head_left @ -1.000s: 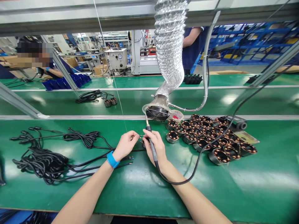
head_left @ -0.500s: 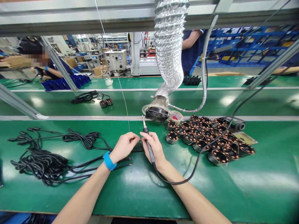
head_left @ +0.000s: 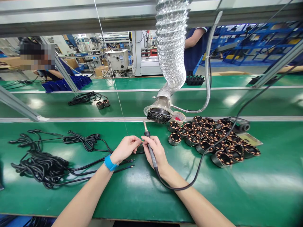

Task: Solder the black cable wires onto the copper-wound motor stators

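Note:
My right hand [head_left: 157, 153] holds a soldering iron [head_left: 151, 154], its metal tip pointing up and away. Thumb and fingers of my left hand [head_left: 125, 148] are pinched together, close against the fingertips of my right hand. Between them is a small cable end, mostly hidden by the fingers. Black cables [head_left: 42, 167] lie in a heap at the left, some with bare wire ends beside my left wrist. Several copper-wound metal rings [head_left: 210, 135] stand grouped on the green bench [head_left: 142, 201] at the right.
A fan hood [head_left: 159, 114] on a silver duct [head_left: 170, 41] hangs beyond my hands. Behind it sits a round container [head_left: 178, 117]. Two rings [head_left: 103, 104] and a cable bundle lie on the middle strip. Two people are across the bench.
Both hands stay close together, with small finger shifts. The two rings and cable bundle on the middle strip have moved slightly left. The thin hanging wire has swung left.

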Demonstrator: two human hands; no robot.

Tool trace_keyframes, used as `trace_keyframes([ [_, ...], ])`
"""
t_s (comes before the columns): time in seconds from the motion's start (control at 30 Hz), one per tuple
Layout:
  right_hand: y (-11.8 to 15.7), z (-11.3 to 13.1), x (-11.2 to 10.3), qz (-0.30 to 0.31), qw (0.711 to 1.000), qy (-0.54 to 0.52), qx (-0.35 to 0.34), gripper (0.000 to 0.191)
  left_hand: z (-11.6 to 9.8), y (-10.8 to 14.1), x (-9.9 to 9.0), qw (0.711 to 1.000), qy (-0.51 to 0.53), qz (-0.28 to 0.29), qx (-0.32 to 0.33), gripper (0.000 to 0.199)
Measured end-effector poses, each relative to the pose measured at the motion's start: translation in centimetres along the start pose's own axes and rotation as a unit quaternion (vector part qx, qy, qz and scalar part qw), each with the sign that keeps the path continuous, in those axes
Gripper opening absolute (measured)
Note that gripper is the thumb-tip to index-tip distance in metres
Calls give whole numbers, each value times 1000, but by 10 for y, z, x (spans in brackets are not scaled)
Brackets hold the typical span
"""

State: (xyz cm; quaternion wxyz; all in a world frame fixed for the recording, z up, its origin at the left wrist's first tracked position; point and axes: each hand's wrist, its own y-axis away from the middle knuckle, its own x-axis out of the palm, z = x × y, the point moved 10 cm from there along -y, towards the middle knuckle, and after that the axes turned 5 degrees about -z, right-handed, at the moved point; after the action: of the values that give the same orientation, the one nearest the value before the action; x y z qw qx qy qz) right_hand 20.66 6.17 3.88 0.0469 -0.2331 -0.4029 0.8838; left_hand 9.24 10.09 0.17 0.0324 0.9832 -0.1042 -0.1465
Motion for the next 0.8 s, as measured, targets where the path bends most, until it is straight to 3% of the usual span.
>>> trace_keyframes([
  [0.17,2,2,1,11,1000,-5,-10,40,9,-2,0,999,41,-8,-24,34],
  [0.53,3,-14,-1,3,998,-39,58,42,14,-1,-1,995,76,-1,-59,37],
  [0.8,3,-21,-2,-10,994,-59,92,40,9,2,-7,999,-20,-8,-42,38],
])
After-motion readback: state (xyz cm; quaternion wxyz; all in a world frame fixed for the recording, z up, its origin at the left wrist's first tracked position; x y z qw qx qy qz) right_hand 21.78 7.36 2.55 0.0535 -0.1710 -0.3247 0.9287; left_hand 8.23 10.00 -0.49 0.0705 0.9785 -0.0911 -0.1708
